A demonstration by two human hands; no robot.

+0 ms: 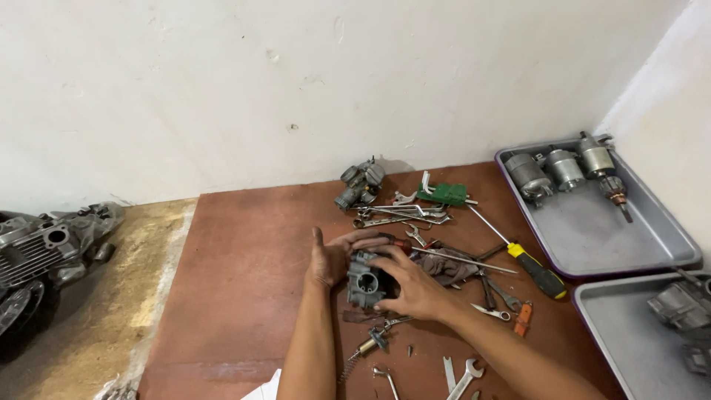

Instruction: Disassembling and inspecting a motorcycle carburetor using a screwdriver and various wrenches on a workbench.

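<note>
Your left hand [331, 258] and right hand [412, 287] hold 1 grey metal carburetor [366, 282] between them, just above the reddish-brown board [244, 281] that serves as the work surface. Your left hand cups the carburetor's left and rear side, thumb raised, fingers curled behind the body. Your right hand closes over its right side, fingers wrapped across the top and front edge. The round bore of the carburetor faces the camera.

A grey rag [444, 267] lies just beside your right hand. A screwdriver with a yellow and black handle [535, 270] lies to the right of the rag, shaft pointing up and left toward a green tool [443, 194]. Several open-end wrenches [400, 216] lie beyond your hands, and a second carburetor [361, 185] stands near the wall [296, 81]. Pliers with orange grips [523, 318] lie near your right forearm. 2 more wrenches [463, 376] and small loose parts, among them a spring [348, 364], lie at the near edge of the board.

1 metal tray [592, 230] at the right holds 3 cylindrical motor parts [566, 169]. A second tray [629, 333] lies nearer, holding a grey casting [681, 305]. An engine block [44, 248] rests on the floor at the far left
</note>
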